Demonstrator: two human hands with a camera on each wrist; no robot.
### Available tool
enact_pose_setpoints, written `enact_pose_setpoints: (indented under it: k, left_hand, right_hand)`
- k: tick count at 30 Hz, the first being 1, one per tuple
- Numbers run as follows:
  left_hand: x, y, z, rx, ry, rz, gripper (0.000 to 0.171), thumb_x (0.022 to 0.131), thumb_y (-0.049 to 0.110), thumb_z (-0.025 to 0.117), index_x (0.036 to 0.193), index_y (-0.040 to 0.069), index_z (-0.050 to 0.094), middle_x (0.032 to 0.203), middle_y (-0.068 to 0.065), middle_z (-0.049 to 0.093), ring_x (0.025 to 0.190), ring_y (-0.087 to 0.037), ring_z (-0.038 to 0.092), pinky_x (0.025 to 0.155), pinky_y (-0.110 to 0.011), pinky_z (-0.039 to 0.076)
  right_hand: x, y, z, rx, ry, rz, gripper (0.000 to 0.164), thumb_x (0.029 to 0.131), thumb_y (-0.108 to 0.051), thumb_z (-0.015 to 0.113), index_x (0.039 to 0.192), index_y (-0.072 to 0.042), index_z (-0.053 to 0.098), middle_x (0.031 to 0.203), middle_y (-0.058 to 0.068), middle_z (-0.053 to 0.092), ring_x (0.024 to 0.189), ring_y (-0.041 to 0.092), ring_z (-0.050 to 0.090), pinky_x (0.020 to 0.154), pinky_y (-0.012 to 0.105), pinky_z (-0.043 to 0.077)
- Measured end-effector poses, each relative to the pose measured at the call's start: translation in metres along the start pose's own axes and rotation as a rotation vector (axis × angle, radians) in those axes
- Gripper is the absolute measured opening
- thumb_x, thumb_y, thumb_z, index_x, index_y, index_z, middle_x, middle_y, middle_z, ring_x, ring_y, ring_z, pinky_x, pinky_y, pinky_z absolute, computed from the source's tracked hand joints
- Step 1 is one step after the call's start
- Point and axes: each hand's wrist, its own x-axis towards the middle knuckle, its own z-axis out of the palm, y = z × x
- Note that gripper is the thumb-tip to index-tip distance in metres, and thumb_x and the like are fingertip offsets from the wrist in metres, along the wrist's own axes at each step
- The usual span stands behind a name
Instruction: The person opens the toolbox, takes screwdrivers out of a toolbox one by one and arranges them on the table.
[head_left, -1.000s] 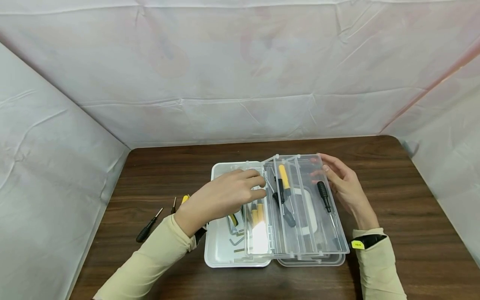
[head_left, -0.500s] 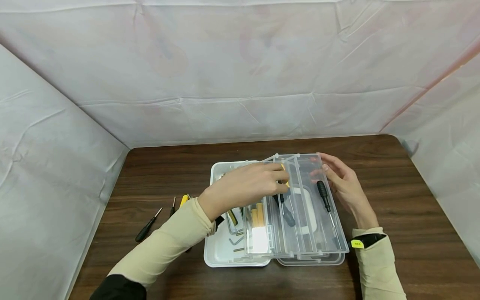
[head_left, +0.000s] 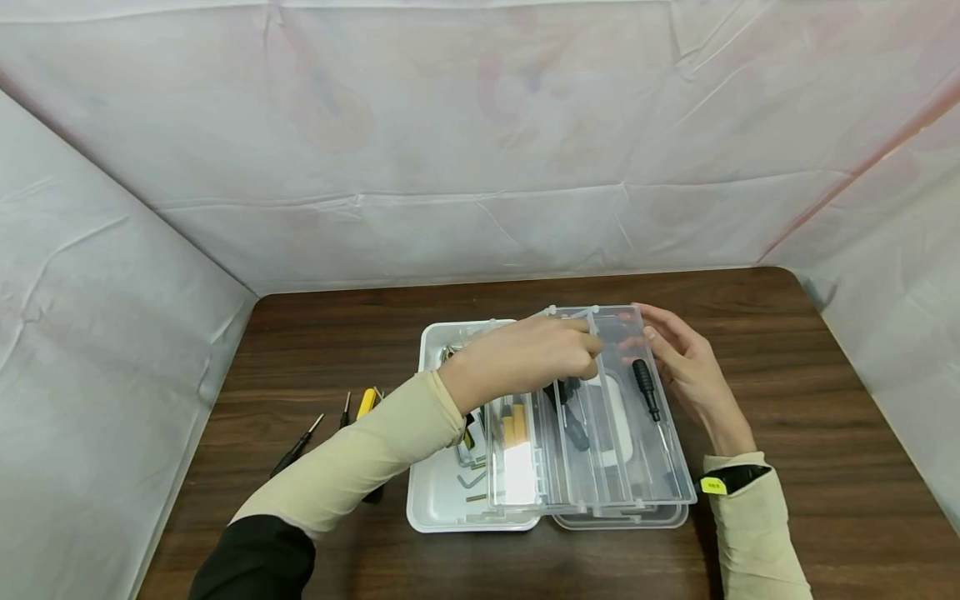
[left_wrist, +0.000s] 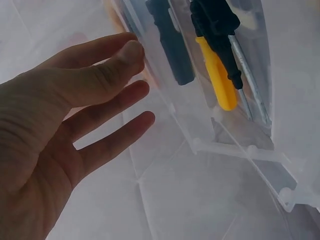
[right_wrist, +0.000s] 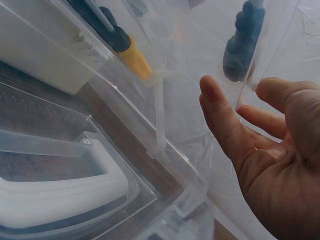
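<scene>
My left hand (head_left: 536, 354) is over the middle of a clear plastic compartment tray (head_left: 647, 502). In the left wrist view, its fingers are relaxed and no object shows between them. A yellow-handled screwdriver (left_wrist: 222, 82) and dark-handled ones lie in a tray compartment nearby; the left hand hides most of them in the head view. My right hand (head_left: 693, 375) holds the tray's right edge near its back corner, thumb on one side and fingers on the other. A black screwdriver (head_left: 645, 390) lies in the compartment beside that hand.
A white bin (head_left: 435, 504) on the left holds hex keys (head_left: 472, 481). Yellow handles (head_left: 514, 427) lie in the tray's left section. A clear lid with a white handle (right_wrist: 65, 195) is below the tray. A dark screwdriver (head_left: 300, 450) and yellow-handled tool (head_left: 367, 402) lie left on the table.
My left hand has moved right, from above the white bin and the tray's left section to above its middle compartments. The right hand keeps its place on the tray edge.
</scene>
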Motion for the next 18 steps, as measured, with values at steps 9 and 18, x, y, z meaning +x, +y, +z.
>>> enact_pose_setpoints:
  k: [9, 18]
  left_hand:
    - [0.012, -0.001, 0.006, -0.028, -0.039, 0.000, 0.027, 0.102, 0.007, 0.063, 0.087, 0.023, 0.078, 0.102, 0.009, 0.071, 0.092, -0.011, 0.058, 0.074, -0.021, 0.046]
    - [0.019, -0.002, 0.012, -0.040, -0.061, 0.027, 0.018, 0.099, 0.010, 0.066, 0.090, 0.021, 0.078, 0.098, 0.008, 0.068, 0.091, -0.011, 0.060, 0.078, -0.022, 0.049]
  right_hand:
    - [0.000, 0.000, 0.002, 0.015, -0.006, -0.012, 0.045, 0.110, 0.000, 0.043, 0.154, 0.004, 0.042, 0.138, 0.001, 0.068, 0.104, 0.010, 0.074, 0.081, 0.029, 0.064]
    - [-0.001, 0.000, 0.001, 0.023, -0.008, -0.018, 0.044, 0.110, 0.001, 0.043, 0.154, 0.005, 0.042, 0.139, 0.005, 0.067, 0.105, 0.012, 0.074, 0.082, 0.030, 0.064]
